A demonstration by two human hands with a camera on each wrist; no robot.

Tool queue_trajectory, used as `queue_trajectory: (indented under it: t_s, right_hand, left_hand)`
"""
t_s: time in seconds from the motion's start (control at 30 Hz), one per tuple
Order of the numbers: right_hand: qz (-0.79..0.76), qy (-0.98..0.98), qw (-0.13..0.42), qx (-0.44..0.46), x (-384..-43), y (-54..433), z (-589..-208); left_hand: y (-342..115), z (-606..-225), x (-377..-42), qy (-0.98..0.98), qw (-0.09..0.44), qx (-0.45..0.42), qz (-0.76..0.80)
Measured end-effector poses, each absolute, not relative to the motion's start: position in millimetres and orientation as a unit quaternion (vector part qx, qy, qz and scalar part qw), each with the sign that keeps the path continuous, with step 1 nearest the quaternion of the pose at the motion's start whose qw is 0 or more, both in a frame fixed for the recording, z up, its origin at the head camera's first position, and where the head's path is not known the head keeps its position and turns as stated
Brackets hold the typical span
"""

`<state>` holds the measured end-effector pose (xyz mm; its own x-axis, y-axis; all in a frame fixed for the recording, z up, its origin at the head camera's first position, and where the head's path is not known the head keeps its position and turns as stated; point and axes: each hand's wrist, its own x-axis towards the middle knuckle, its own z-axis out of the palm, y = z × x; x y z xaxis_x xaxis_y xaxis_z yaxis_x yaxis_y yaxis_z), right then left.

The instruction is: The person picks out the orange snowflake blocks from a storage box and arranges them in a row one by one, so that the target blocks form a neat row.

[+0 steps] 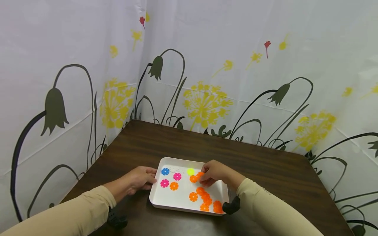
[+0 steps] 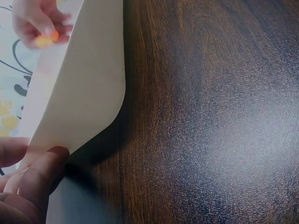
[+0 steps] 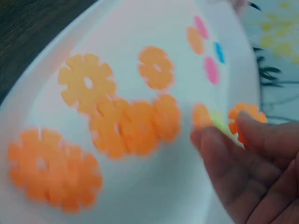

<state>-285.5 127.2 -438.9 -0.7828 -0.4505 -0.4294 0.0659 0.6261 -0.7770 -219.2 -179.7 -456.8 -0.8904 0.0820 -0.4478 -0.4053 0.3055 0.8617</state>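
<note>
1. At the left edge of the white tray (image 1: 169, 199), which sits on the table (image 1: 159, 134), the left hand (image 1: 141, 178) pinches the wall. The left wrist view shows the thumb against the wall's outer side, which the head view hides.
2. Inside the tray's left part lie a blue disc (image 1: 165, 171), two pink discs (image 1: 164, 183) and a lone orange disc (image 1: 174, 186).
3. Toward the tray's far side, right of its middle, lies a yellow-green disc (image 1: 190, 171), an orange one near it.
4. Over the tray's right part, the right hand (image 1: 214, 172), nearly closed, pinches an orange flower-shaped disc (image 3: 255, 110) between thumb and finger; the right wrist view shows this grip clearly.
5. In the tray's near right part lie more orange discs (image 1: 206, 198); the right wrist view shows their notched rims, centre holes and overlaps.
6. Right of the tray, the right sleeve (image 1: 268, 203) bears a small mark, too small to read.
</note>
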Motion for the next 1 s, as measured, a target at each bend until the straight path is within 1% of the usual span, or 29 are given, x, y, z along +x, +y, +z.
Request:
queue_trajectory:
  t_s: [0.1,0.27,0.37,0.47,0.57,0.73,1.0]
  right_hand:
    - [-0.48,0.807,0.328,-0.103,-285.9,149.6,-424.7]
    - [-0.525,0.786,0.314,-0.089,-291.5,196.0,-406.9]
    - [-0.521,0.795,0.3,-0.083,-294.8,221.1,-405.2]
    - [-0.501,0.811,0.291,-0.08,-296.4,239.2,-413.0]
    - [-0.465,0.837,0.279,-0.075,-295.6,247.7,-425.8]
    - [-0.404,0.878,0.253,-0.052,-292.6,247.7,-446.1]
    - [-0.304,0.926,0.221,-0.038,-288.9,244.5,-460.9]
  left_hand:
    - [-181.2,-455.1,-218.6,0.781,0.21,-0.101,0.579]
    - [-184.5,-454.4,-218.4,0.78,0.213,-0.1,0.579]
    - [-186.9,-455.5,-218.5,0.781,0.213,-0.1,0.578]
    - [-188.5,-456.6,-218.9,0.779,0.215,-0.098,0.581]
    - [-188.3,-455.6,-219.7,0.778,0.218,-0.098,0.581]
    - [-184.5,-453.3,-221.2,0.782,0.223,-0.098,0.574]
    - [-175.7,-449.7,-222.3,0.782,0.228,-0.091,0.572]
